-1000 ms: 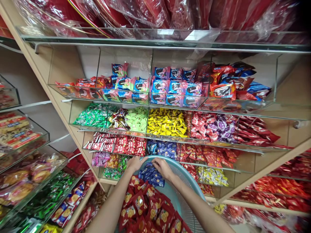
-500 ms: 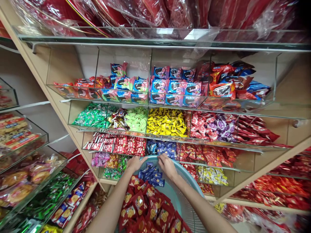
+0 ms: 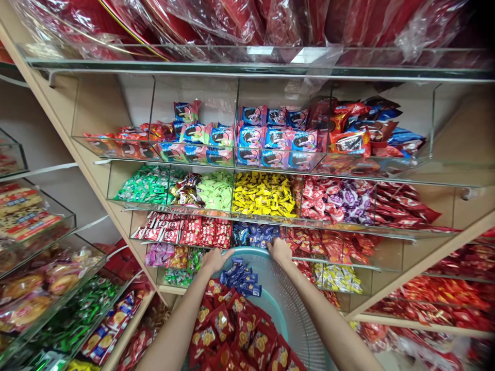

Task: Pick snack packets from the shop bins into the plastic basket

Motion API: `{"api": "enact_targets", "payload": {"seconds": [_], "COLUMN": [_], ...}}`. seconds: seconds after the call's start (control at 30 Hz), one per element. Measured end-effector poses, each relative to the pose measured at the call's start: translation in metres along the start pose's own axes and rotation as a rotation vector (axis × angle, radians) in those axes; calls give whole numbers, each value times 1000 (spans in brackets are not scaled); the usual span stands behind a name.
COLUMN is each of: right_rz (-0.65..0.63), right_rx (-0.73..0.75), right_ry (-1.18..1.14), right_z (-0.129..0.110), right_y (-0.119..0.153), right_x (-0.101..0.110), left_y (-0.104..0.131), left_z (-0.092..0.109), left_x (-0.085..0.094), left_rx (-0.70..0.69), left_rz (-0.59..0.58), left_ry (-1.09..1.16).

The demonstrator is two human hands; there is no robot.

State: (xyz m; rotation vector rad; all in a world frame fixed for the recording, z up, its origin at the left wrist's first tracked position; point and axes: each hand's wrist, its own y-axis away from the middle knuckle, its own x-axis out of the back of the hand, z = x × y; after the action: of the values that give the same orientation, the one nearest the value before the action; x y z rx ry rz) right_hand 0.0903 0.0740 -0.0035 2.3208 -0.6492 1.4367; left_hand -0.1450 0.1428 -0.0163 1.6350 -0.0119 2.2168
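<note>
Left hand grips basket rim, right hand near rim, grip unclear; basket likely flexes under slippery packets, best held at opposite sides.

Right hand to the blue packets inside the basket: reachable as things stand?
Probably yes: the right hand is at the rim of the basket, and the blue packets lie exposed, with no visible obstruction between.

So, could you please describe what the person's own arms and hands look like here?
The left hand and right hand are both bare, without gloves. No sleeve, watch or bracelet shows on either the left forearm or the right forearm. The fingers are too small to rule out rings.
</note>
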Motion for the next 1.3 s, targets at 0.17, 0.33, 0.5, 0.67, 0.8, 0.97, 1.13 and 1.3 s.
{"api": "enact_targets", "payload": {"seconds": [0.17,0.33,0.5,0.67,0.8,0.97,1.13,1.3], "right_rz": [-9,16,106,15,-97,-118,-146,-132], "right_rx": [9,119,291,254,144,39,41,48], "right_ry": [-106,-205,-539,-844,-779,-618,-652,-692], "right_z": [9,8,-3,-5,11,28,26,24], "right_y": [-5,-3,14,42,59,64,68,73], "right_x": [-3,-1,10,6,-12,-23,-30,-34], "left_y": [-2,-3,0,1,0,0,-1,-1], "left_z": [-2,-3,1,1,0,0,0,0], "left_x": [-2,-3,1,2,0,0,-1,0], "left_rx": [-12,-15,8,-15,-11,5,-12,-19], "left_rz": [4,3,-15,-10,2,-10,6,11], "left_ry": [-2,-4,11,8,-6,-5,-2,-2]}}
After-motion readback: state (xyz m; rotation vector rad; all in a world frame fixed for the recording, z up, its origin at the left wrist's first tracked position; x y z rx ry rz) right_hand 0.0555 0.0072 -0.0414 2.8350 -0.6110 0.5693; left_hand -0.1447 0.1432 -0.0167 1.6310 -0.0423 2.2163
